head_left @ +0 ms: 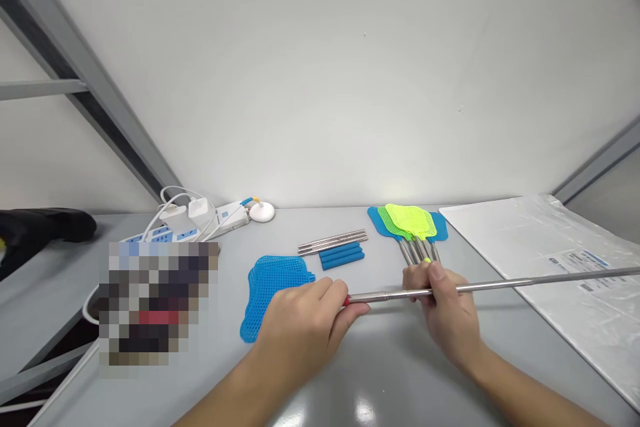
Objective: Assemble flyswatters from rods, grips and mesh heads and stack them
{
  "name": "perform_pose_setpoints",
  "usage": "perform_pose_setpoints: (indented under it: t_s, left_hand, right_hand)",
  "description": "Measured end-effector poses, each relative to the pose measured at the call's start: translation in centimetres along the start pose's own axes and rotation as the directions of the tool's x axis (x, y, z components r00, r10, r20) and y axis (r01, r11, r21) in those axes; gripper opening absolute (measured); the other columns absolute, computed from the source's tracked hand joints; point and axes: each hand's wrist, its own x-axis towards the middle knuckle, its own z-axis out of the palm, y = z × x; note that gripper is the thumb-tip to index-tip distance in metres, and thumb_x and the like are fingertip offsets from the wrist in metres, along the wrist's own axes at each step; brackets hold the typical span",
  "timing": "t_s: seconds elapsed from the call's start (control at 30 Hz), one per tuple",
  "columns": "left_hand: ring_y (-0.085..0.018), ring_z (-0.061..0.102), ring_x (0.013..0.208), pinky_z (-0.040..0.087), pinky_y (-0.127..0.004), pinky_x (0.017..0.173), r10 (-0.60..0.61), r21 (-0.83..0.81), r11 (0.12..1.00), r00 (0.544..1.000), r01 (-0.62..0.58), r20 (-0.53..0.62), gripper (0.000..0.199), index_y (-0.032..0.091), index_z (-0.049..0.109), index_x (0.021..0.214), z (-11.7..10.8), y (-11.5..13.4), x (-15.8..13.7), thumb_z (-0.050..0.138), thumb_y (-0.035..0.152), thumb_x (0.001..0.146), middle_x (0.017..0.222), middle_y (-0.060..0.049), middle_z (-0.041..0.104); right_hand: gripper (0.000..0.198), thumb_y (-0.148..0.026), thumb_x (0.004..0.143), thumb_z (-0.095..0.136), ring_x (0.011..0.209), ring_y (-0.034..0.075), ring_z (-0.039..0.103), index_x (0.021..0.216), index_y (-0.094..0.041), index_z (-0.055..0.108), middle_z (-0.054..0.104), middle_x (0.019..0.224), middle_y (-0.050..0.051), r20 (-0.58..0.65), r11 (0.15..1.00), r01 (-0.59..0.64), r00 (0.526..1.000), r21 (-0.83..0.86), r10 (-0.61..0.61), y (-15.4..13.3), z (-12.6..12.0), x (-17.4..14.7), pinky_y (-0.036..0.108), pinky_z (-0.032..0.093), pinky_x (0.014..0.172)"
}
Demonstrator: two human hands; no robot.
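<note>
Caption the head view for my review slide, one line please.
Left hand holds a metal rod by its red end, right hand grips farther along; blue mesh swatter heads lie nearby.

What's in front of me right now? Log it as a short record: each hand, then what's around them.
Left hand: holding a long thin silver metal rod by its red-marked part
Right hand: closed around the rod, further along
Beside left hand: flat blue mesh swatter head, partly hidden
Beyond hands: short silver metal rods; blue cylinders; swatters with blue, green and yellow mesh heads
Far left: white power strip
Far right: white plastic-wrapped sheet
</note>
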Motion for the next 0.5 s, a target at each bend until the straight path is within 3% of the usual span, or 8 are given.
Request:
perform_pose_setpoints:
  t_s: [0.13, 0.23, 0.37, 0.5]
  left_hand:
    - [-0.014, 0.051, 0.048, 0.022, -0.027, 0.048, -0.065, 0.017, 0.998, 0.994, 0.063, 0.089, 0.044, 0.020, 0.050, 0.069, 0.1, -1.8, 0.1, 0.037, 0.049, 0.100, 0.057, 0.003, 0.057]
    - [-0.014, 0.053, 0.052, 0.021, -0.027, 0.051, -0.128, 0.056, 0.991, 0.985, 0.122, 0.116, 0.045, 0.020, 0.050, 0.069, -0.4, -3.2, 0.4, 0.037, 0.051, 0.099, 0.059, 0.003, 0.059]
    - [-0.015, 0.053, 0.055, 0.019, -0.027, 0.052, -0.228, 0.114, 0.971, 0.959, 0.211, 0.169, 0.048, 0.020, 0.050, 0.068, -1.5, -4.6, 0.9, 0.038, 0.056, 0.097, 0.060, 0.002, 0.060]
    - [-0.016, 0.052, 0.054, 0.017, -0.027, 0.053, -0.303, 0.161, 0.949, 0.928, 0.273, 0.217, 0.053, 0.020, 0.050, 0.065, -2.6, -5.5, 1.4, 0.036, 0.061, 0.095, 0.058, 0.001, 0.059]
  right_hand:
    - [0.053, -0.050, 0.096, 0.043, 0.049, 0.013, 0.033, 0.052, -0.021, 0.044, 0.029, 0.049, -0.004, -0.093, 0.979, -0.044, 0.994, 0.196, 0.064, -0.6, -0.6, 1.4, 0.030, 0.027, 0.051]
    - [0.058, -0.054, 0.095, 0.038, 0.045, 0.011, 0.029, 0.048, -0.021, 0.042, 0.024, 0.046, -0.005, -0.230, 0.944, -0.042, 0.965, 0.327, 0.123, -1.7, -1.1, 2.8, 0.029, 0.026, 0.047]
    - [0.058, -0.050, 0.095, 0.037, 0.041, 0.010, 0.027, 0.045, -0.020, 0.040, 0.023, 0.043, -0.005, -0.385, 0.936, -0.011, 0.910, 0.351, 0.155, -2.7, -2.6, 4.5, 0.028, 0.027, 0.044]
    - [0.054, -0.048, 0.093, 0.034, 0.039, 0.010, 0.025, 0.047, -0.021, 0.043, 0.024, 0.041, -0.005, -0.474, 0.944, 0.077, 0.876, 0.319, 0.089, -2.6, -4.7, 5.9, 0.029, 0.026, 0.041]
